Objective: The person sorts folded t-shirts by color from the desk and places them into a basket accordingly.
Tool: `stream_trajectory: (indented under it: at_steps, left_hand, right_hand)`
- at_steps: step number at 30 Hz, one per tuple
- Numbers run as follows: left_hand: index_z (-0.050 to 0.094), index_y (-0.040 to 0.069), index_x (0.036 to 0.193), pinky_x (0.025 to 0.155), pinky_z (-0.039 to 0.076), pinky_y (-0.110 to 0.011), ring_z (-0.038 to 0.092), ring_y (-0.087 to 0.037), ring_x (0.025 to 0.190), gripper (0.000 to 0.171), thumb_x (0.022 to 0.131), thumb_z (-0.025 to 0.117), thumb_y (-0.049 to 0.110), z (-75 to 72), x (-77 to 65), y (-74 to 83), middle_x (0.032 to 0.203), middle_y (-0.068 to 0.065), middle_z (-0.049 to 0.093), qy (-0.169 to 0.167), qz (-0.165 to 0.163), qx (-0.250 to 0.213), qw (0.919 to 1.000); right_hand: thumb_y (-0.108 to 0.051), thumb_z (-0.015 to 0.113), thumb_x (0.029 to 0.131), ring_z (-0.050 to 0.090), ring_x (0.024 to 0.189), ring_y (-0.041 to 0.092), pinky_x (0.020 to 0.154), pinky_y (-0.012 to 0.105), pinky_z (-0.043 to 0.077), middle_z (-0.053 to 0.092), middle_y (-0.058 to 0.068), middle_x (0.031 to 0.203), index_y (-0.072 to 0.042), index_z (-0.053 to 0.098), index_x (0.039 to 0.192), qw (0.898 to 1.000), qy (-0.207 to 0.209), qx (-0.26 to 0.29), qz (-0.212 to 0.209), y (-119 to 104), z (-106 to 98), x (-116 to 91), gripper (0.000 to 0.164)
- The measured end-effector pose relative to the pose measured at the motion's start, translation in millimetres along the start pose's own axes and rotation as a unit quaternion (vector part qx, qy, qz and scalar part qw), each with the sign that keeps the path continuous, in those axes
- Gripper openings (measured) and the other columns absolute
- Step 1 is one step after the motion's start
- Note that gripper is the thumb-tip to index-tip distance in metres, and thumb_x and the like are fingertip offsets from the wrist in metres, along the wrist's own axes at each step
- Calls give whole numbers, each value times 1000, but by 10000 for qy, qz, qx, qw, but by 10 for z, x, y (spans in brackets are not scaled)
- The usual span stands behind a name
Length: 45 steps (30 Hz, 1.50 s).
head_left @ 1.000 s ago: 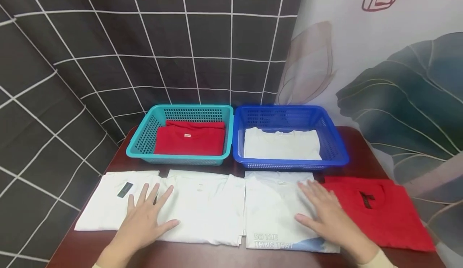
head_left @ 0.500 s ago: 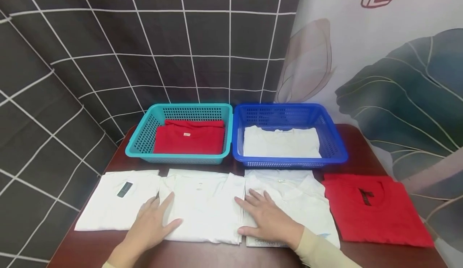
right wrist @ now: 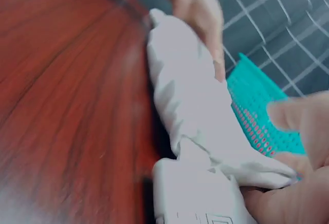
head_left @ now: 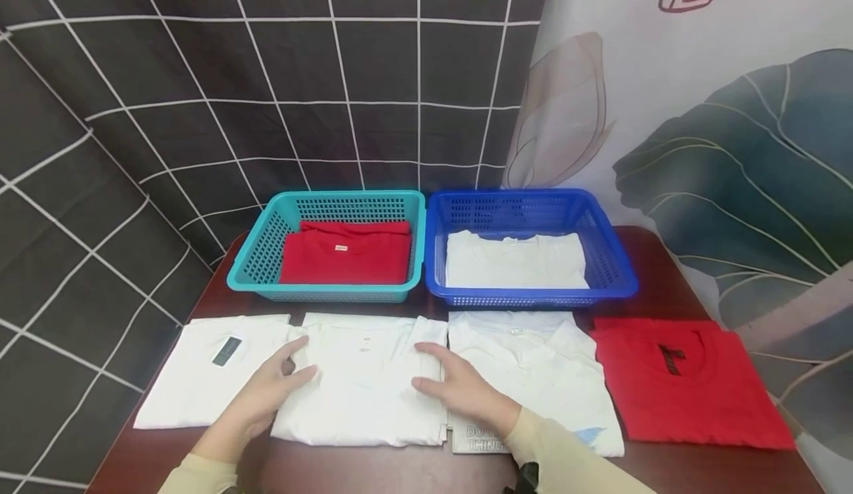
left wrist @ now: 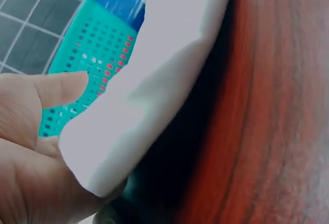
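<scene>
A folded white T-shirt (head_left: 363, 390) lies flat near the table's front edge, between my two hands. My left hand (head_left: 266, 383) is at its left edge; the thumb stands apart from the cloth, and other fingers go under the edge. At its right edge is my right hand (head_left: 466, 386), thumb and forefinger spread over the top. In the right wrist view the right hand (right wrist: 303, 167) has fingers beneath the cloth and its thumb raised. The left wrist view shows the left hand (left wrist: 25, 142) likewise, with some fingertips hidden behind the shirt.
Another white T-shirt (head_left: 206, 375) lies left, and a printed white one (head_left: 533, 375) right, beside a red T-shirt (head_left: 706, 405). Behind stand a teal basket (head_left: 326, 294) with red clothing and a blue basket (head_left: 533, 300) with white clothing.
My right hand has moved left from the printed shirt to the middle shirt's right edge. My left hand has slid slightly, its fingers drawn in at the left edge.
</scene>
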<state>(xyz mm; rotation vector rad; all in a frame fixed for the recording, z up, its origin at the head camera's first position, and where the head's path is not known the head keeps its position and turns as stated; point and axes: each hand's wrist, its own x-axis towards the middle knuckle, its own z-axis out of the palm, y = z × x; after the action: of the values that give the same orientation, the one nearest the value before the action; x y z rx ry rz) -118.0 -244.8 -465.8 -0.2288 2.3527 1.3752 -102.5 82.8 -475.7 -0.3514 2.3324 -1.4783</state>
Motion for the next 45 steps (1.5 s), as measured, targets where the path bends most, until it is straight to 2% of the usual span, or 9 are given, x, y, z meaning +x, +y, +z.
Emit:
stream_trajectory:
  at_steps: [2,5,14,23,29,37,43,45]
  left_hand:
    - [24,9,152,111,12,-58,6,-48,141,84,86,68,36,-15,19,-6,156,-26,10,-135,-23,-183,9997]
    - [26,11,152,112,10,-58,6,-46,142,88,81,72,36,-13,42,-23,157,-23,9,-154,19,-67,9999]
    - [24,17,153,111,6,-61,5,-42,144,94,77,77,29,3,45,-78,158,-18,16,-74,386,324,9987]
    - [26,18,153,112,10,-58,9,-40,144,87,81,74,30,-15,-13,-94,158,-14,21,269,561,487,9969]
    - [29,18,152,114,12,-55,10,-36,145,86,81,75,31,-42,-104,-57,157,-12,23,376,759,418,9955]
    - [33,20,151,113,16,-54,14,-31,146,85,79,77,31,-27,-333,164,156,-7,29,477,1372,302,9889]
    - [35,18,150,110,23,-54,21,-27,144,81,82,76,36,51,-490,409,153,-1,34,478,2068,334,9766]
    - [34,21,150,108,27,-52,24,-24,143,81,82,75,40,86,-517,503,153,2,35,490,2198,406,9735]
  right_hand:
    - [-28,67,89,31,137,35,111,56,23,37,13,149,-17,47,141,9929,266,1074,426,-10,21,68,57]
    - [-18,68,88,31,136,35,111,55,23,34,16,149,-15,48,139,9803,566,1772,658,-14,48,146,55]
    - [-13,67,87,28,138,40,111,59,20,36,18,149,-13,49,139,9849,954,1274,685,-9,126,214,55]
    - [-14,72,84,35,136,35,110,55,25,44,14,145,-16,52,137,9889,1250,700,403,0,160,224,57]
    - [-18,74,84,38,135,31,109,54,28,49,9,142,-20,54,136,9905,1333,342,82,-75,103,111,56]
    - [-15,77,81,45,130,24,107,48,34,54,2,136,-24,56,134,9871,1585,208,-120,-223,-127,-142,58]
    - [-11,79,78,55,117,19,97,37,46,56,-1,133,-27,58,132,9833,1760,462,-58,-329,-399,-369,60]
    - [-13,80,78,54,115,17,93,31,48,55,-1,135,-26,57,133,9823,1833,338,-157,-354,-525,-447,61]
